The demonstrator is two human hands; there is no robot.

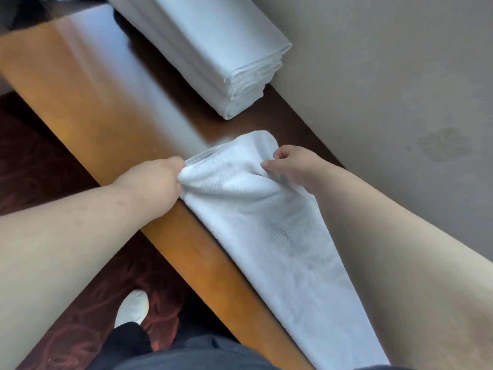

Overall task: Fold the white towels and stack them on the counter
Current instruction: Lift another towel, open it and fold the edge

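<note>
A long white towel (266, 228) lies folded lengthwise along the wooden counter (88, 84), running from the near edge toward the middle. My left hand (154, 180) grips its far left corner at the counter's front edge. My right hand (296, 162) pinches the far right corner, and the end of the towel bunches up between both hands. A stack of folded white towels (213, 46) sits further along the counter against the wall.
A beige wall (386, 76) runs along the counter's right side. Dark red patterned carpet (40, 161) lies to the left below the counter. My dark trousers and a white shoe (133, 307) show at the bottom.
</note>
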